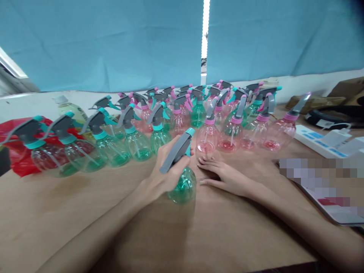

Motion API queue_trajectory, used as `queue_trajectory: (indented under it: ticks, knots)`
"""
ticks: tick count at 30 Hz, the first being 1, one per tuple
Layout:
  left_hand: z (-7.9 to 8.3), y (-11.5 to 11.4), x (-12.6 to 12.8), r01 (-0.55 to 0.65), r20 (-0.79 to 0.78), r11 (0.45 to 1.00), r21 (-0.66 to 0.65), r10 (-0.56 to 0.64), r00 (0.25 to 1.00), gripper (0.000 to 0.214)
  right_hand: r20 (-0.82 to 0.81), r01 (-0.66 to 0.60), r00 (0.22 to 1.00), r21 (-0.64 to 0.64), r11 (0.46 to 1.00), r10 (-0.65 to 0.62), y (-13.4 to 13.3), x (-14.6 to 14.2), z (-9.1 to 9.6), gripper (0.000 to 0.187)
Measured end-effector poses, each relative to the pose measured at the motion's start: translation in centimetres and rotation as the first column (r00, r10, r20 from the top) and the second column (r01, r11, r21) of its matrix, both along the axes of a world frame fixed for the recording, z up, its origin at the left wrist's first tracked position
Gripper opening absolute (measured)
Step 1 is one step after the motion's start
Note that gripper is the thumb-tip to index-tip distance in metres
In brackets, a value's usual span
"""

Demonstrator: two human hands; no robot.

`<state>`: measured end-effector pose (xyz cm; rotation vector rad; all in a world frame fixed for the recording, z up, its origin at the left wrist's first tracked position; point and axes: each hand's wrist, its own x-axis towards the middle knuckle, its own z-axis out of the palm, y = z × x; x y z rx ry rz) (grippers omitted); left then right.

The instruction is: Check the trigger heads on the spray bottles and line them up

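My left hand [167,168] is wrapped round the neck of a green spray bottle [184,187] with a grey and teal trigger head. Part of the bottle's neck is hidden behind the fingers. Flat on the wooden table [216,235] lies my right hand [217,172], its fingers stretched out and holding nothing. Just beyond those fingertips stands a pink spray bottle [207,142]. A row of green spray bottles [139,146] stands to the left of my left hand, and more pink spray bottles [250,138] stand to the right.
More green and pink bottles crowd the back of the table. At the left are a red plastic bag [21,151] and a pale yellow bottle [71,110]. A power strip [318,140], a blurred-out device [327,189] and a black coiled item [332,115] lie at the right. A blue curtain [127,45] hangs behind.
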<state>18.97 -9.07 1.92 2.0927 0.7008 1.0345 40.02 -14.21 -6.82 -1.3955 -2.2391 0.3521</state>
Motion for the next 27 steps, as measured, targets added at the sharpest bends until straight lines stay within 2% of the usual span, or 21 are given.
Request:
queue_trajectory:
  ticks: [5, 11, 14, 18, 25, 27]
  knots:
    - [0.12, -0.20, 0.00, -0.050, -0.024, 0.998, 0.025, 0.050, 0.998, 0.002, 0.028, -0.002, 1.000, -0.006, 1.000, 0.002, 0.03, 0.02, 0.07, 0.064]
    - [0.15, -0.69, 0.18, -0.099, -0.013, 0.995, 0.005, 0.099, 0.995, 0.006, 0.026, -0.001, 1.000, 0.013, 1.000, 0.001, 0.06, 0.06, -0.08, 0.064]
    - [-0.01, -0.71, 0.20, -0.099, 0.004, 0.995, 0.016, 0.099, 0.995, 0.003, 0.015, -0.004, 1.000, 0.014, 1.000, 0.004, 0.05, 0.06, -0.08, 0.063]
    - [-0.08, -0.71, 0.21, -0.102, 0.007, 0.995, 0.019, 0.101, 0.995, 0.011, 0.024, -0.006, 1.000, 0.013, 1.000, 0.006, 0.03, 0.04, 0.03, 0.062]
    - [0.05, -0.76, 0.30, -0.102, 0.017, 0.995, 0.018, 0.102, 0.995, 0.002, 0.051, -0.004, 0.999, 0.008, 1.000, 0.003, -0.01, 0.02, 0.09, 0.064]
    - [0.06, -0.73, 0.29, -0.102, 0.018, 0.995, 0.022, 0.101, 0.995, 0.007, 0.048, -0.003, 0.999, 0.014, 1.000, 0.003, -0.01, 0.04, 0.07, 0.064]
